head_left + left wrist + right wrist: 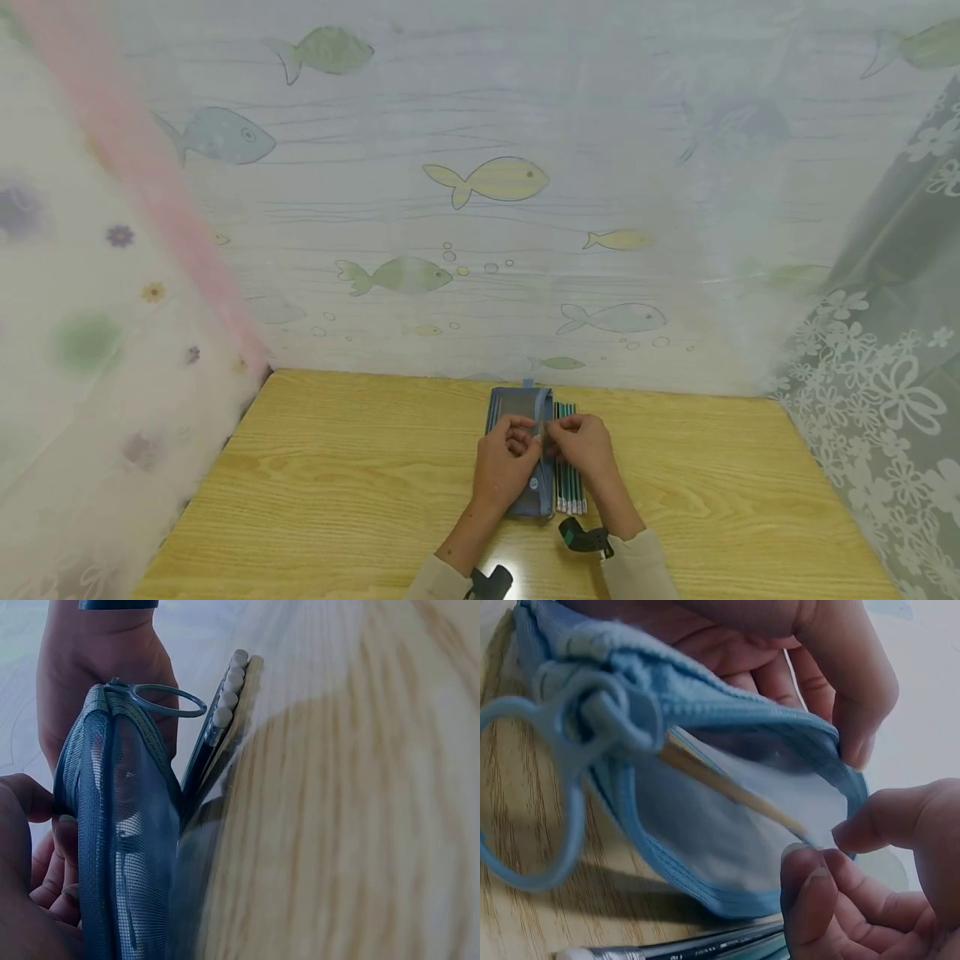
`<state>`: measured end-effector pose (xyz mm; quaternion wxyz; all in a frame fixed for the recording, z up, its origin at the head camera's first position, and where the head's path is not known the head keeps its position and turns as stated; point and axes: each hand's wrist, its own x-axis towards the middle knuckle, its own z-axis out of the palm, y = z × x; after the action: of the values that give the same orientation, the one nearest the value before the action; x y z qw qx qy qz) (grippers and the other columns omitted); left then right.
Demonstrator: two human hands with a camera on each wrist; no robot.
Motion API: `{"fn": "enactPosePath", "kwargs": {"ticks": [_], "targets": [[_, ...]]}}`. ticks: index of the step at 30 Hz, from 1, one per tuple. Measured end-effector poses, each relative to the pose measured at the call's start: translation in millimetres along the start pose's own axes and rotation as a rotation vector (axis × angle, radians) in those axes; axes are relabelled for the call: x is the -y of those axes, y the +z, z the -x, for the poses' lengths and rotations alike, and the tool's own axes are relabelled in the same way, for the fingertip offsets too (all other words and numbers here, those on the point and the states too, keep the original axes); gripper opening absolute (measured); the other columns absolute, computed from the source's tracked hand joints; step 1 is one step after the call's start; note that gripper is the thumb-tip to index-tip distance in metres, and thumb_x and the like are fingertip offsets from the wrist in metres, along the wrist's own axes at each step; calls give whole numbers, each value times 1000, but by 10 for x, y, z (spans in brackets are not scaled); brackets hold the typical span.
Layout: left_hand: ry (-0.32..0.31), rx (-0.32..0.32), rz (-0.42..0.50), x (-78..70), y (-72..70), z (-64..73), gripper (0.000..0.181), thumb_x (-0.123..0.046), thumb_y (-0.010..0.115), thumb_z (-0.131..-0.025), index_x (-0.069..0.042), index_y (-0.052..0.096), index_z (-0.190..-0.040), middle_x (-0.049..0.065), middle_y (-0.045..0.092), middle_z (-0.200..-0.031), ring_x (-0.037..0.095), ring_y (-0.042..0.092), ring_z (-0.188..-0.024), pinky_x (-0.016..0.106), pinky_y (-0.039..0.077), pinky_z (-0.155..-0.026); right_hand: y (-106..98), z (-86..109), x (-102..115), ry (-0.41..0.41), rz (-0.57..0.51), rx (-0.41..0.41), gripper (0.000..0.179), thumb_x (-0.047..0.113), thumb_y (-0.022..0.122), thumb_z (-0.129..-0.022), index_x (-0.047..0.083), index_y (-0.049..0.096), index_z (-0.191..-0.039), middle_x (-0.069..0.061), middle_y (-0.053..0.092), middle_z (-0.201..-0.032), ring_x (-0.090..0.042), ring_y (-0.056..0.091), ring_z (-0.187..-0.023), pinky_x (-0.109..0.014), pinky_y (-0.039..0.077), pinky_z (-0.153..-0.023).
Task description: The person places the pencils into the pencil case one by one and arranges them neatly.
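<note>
A blue mesh pencil case (545,487) lies on the table with its zip edge gaping. My left hand (507,461) pinches the case along its opening, its fingertips at the rim in the right wrist view. Over the opening, my right hand (870,889) has its fingertips together at the far end of a thin tan stick (739,793), which runs inside the mouth of the case. A ring-shaped zip pull (566,802) hangs at the near corner. Several dark teal pencils (572,487) with white erasers lie side by side along the case's right side.
The wood-grain table (360,467) stretches to both sides of the hands. A fish-printed curtain (480,275) hangs along its back edge, with floral sheets (885,408) at the sides. Dark wrist cameras (585,537) sit on both wrists.
</note>
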<state>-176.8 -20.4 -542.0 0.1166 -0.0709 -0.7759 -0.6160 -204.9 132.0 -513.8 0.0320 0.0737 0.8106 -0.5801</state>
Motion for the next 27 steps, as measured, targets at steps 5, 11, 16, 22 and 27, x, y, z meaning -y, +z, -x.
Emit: {"fn": "enactPosePath", "kwargs": {"ticks": [5,11,16,22,27], "targets": [[1,2,4,-6,-4,4,20,-12,77,-96,-7,72,-115,-1,71,-82,8,63,-63,23,51,-58,-45,-9,-8,-51,84,-25,18,10,69,-93,-5,76,-101,-11,75,-78,-19,70,-62,-32,56,-57],[-3,1,14,-16,-8,8,18,-13,77,-96,-10,72,-114,0,71,-82,8,63,-64,23,51,-59,-112,-42,-53,-174,318,-89,12,15,72,-93,3,75,-93,-5,73,-77,-17,68,-66,-33,54,-61],[-5,3,17,-18,-9,8,18,-11,77,-96,-12,72,-113,0,71,-81,7,63,-63,23,51,-59,-166,-47,-62,-219,383,-111,10,14,73,-91,3,74,-92,-7,73,-81,-19,67,-71,-37,56,-64],[-7,1,18,-31,-12,9,18,-10,77,-95,-13,72,-113,0,71,-81,7,63,-62,22,51,-58,-239,-52,-83,-199,444,-126,11,13,73,-90,3,74,-94,-8,74,-85,-21,68,-75,-41,57,-68],[-17,6,20,-30,-15,9,18,-10,77,-96,-12,72,-113,0,71,-82,8,63,-64,22,51,-59,-316,-52,-97,-194,479,-131,12,13,72,-89,2,73,-94,-9,73,-84,-23,67,-75,-41,56,-68]]}}
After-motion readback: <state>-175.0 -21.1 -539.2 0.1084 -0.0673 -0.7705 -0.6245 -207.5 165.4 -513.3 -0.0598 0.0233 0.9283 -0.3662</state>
